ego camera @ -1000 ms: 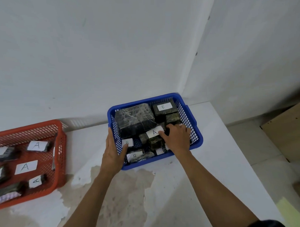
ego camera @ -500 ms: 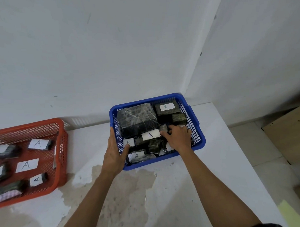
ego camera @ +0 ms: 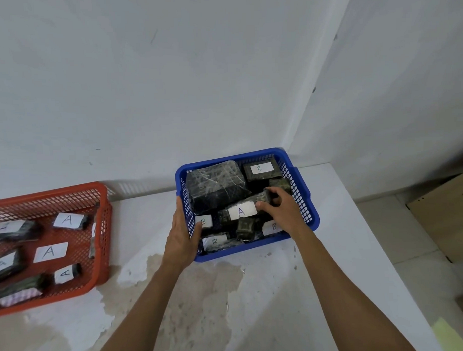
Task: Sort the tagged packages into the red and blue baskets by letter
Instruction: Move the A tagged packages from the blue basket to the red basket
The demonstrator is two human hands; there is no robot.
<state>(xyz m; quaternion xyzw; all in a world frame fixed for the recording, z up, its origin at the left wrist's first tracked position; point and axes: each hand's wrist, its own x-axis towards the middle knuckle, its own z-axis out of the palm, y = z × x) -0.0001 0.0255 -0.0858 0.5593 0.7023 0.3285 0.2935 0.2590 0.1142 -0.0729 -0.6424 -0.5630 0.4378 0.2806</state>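
The blue basket (ego camera: 306, 196) stands on the white table by the wall corner, full of dark wrapped packages, most tagged B. My right hand (ego camera: 281, 210) is inside it, fingers closed on the right end of a dark package tagged A (ego camera: 240, 210), which lies tilted over the others. My left hand (ego camera: 181, 237) grips the basket's left wall near the front corner. The red basket (ego camera: 102, 232) sits at the left and holds several packages tagged A (ego camera: 66, 220).
A large wrapped package (ego camera: 215, 183) fills the blue basket's back left. The table (ego camera: 346, 250) ends at the right above a tiled floor. A wooden board (ego camera: 447, 215) leans at the far right. White walls close in behind both baskets.
My right hand has drawn the A package up and rightward so its tag shows fully. My left hand stays on the basket's wall.
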